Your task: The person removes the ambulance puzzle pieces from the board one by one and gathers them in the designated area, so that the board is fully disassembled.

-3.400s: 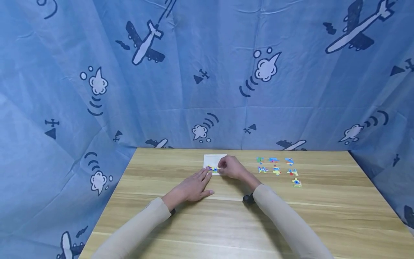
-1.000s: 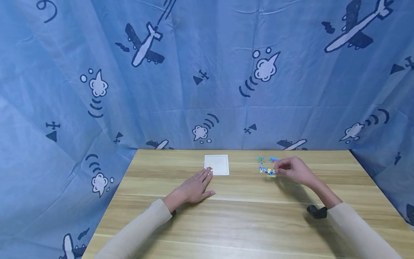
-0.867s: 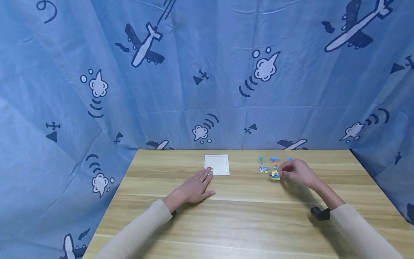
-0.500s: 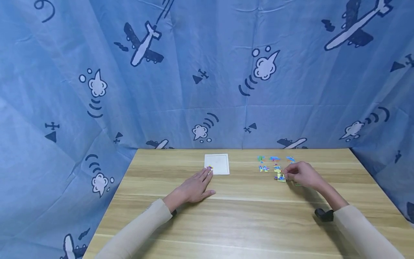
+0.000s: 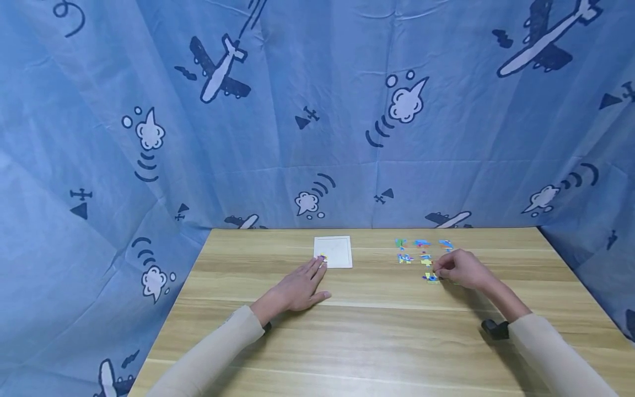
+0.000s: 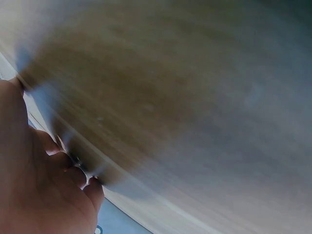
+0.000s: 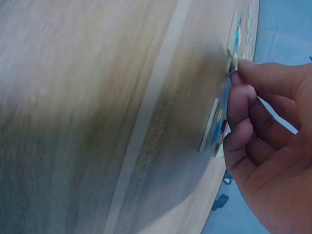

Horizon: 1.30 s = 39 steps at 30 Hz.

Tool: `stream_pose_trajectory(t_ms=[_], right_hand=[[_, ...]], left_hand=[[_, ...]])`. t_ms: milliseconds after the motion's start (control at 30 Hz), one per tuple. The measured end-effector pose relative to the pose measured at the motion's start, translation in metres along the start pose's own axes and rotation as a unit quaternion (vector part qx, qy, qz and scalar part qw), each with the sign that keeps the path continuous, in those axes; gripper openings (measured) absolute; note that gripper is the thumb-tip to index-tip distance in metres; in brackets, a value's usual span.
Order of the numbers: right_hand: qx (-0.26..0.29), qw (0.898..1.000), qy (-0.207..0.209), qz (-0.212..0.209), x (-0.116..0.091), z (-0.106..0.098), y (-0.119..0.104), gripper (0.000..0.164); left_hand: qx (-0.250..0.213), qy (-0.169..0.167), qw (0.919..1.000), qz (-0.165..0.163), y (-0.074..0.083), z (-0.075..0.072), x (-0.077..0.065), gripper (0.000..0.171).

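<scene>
My left hand [image 5: 297, 286] lies with fingers extended, its fingertips on the lower left corner of a white square puzzle tray [image 5: 339, 252]. A small colourful jigsaw piece [image 5: 323, 257] shows at those fingertips. In the left wrist view the left hand [image 6: 44, 180] is seen from its edge. Over on the right, my right hand [image 5: 463, 268] pinches a yellow and blue jigsaw piece [image 5: 430, 278] by its right edge, low at the tabletop. The right wrist view shows thumb and forefinger of the right hand [image 7: 268, 117] together at that jigsaw piece's [image 7: 235, 39] end.
Several loose jigsaw pieces lie in rows at the back right, among them a green one [image 5: 400, 243], a blue one [image 5: 422, 243] and a yellow one [image 5: 426, 262]. Another jigsaw piece [image 7: 213, 129] lies under the right hand. A blue curtain [image 5: 317, 138] stands behind the wooden table [image 5: 357, 342].
My right hand has moved from the tray to the right with the yellow and blue jigsaw piece, then down and nearer me, below the loose pieces. The left hand has stayed at the tray's corner.
</scene>
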State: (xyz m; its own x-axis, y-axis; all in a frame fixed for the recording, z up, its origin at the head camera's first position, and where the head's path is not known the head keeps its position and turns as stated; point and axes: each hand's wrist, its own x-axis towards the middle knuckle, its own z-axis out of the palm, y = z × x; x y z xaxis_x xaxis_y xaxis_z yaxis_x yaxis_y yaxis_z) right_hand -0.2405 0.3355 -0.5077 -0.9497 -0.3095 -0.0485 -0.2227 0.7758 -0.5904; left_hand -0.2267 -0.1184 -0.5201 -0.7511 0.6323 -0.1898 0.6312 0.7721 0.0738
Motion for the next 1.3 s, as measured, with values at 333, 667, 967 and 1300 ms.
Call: stream_pose_trajectory(t_ms=[333,667,967,1300], right_hand=[[-0.031,1.0,-0.002,0.004,0.003,0.002,-0.002,0.006],[-0.039,0.999,0.009,0.017,0.003,0.006,-0.002,0.006],[-0.03,0.999,0.007,0.015,0.003,0.005,-0.005,0.006],[0.004,1.0,0.021,0.0,0.012,-0.004,-0.028,0.008]], left_hand=[[-0.001,0.0,1.0,-0.004,0.0,0.003,0.001,0.081],[0.0,0.008,1.0,0.005,0.0,0.003,0.001,0.08],[0.011,0.004,0.9999,-0.001,0.0,0.002,0.0,0.081],[0.022,-0.005,0.9997,-0.002,0.0,0.0,0.003,0.082]])
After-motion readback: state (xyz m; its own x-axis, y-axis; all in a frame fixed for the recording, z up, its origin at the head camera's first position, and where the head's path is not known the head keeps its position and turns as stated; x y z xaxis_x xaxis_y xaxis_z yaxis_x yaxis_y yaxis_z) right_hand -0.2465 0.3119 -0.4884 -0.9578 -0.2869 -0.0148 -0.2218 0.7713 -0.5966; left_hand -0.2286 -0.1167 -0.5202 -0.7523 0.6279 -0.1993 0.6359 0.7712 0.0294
